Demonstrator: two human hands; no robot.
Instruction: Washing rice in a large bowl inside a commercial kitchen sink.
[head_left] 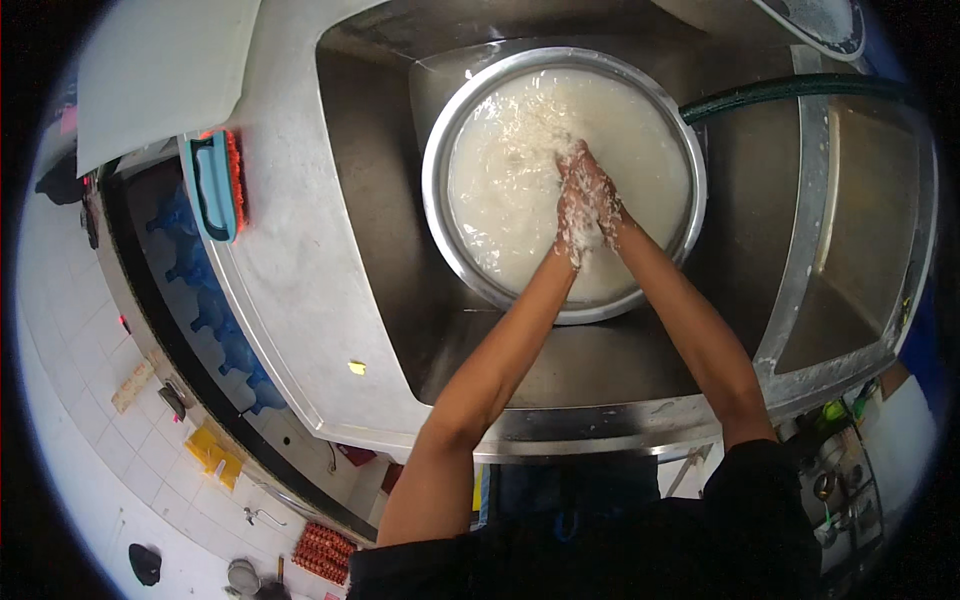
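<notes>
A wide metal bowl (434,190) sits in the steel sink (372,190), filled with cloudy white water and rice (535,135). Over the bowl's middle, my left hand (568,208) and my right hand (603,196) are pressed palm to palm, with rice between them. Wet grains cling to both hands and wrists, and some rice is heaped in the water just past the fingertips. How much rice lies between the palms is hidden.
A dark green hose (770,95) reaches over the sink's right side to the bowl's rim. On the counter at left lies a blue brush with orange bristles (215,185), near a small yellow scrap (357,368). A second basin (865,240) adjoins on the right.
</notes>
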